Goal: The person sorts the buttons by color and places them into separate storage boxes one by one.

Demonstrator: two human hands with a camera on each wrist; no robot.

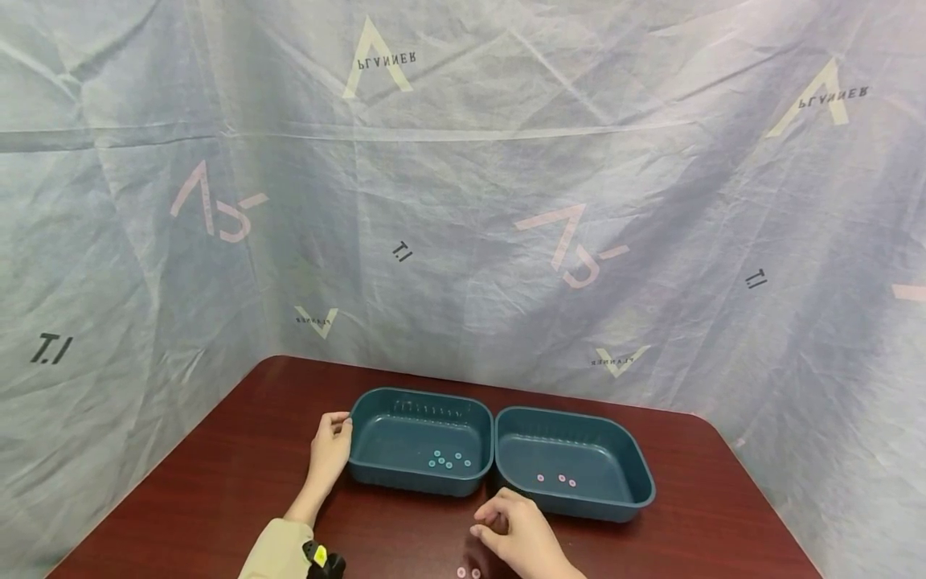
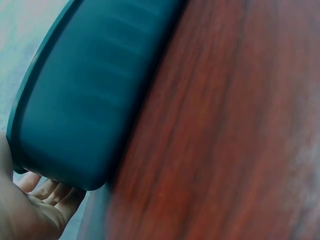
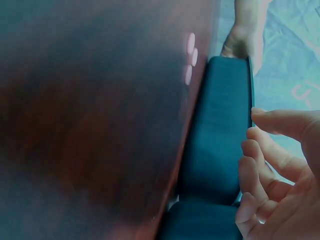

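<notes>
My left hand (image 1: 332,450) grips the left end of a blue-green plastic tray (image 1: 415,480); in the left wrist view the thumb lies by its rim and the other fingers are against the outside of the end wall. Several small turquoise discs (image 1: 441,461) lie in this tray. My right hand (image 1: 522,532) hovers in front of the two trays, fingers loosely bent, thumb and forefinger apart, nothing visible between them. Below it, small pink discs (image 1: 461,572) lie on the table; the right wrist view shows three pale discs (image 3: 188,74) there.
A second, matching tray (image 1: 600,508) stands against the right side of the first, with three pink discs (image 1: 562,478) inside. Both rest on a dark red wooden table (image 1: 195,482). A grey printed cloth (image 1: 463,161) hangs behind and along the sides.
</notes>
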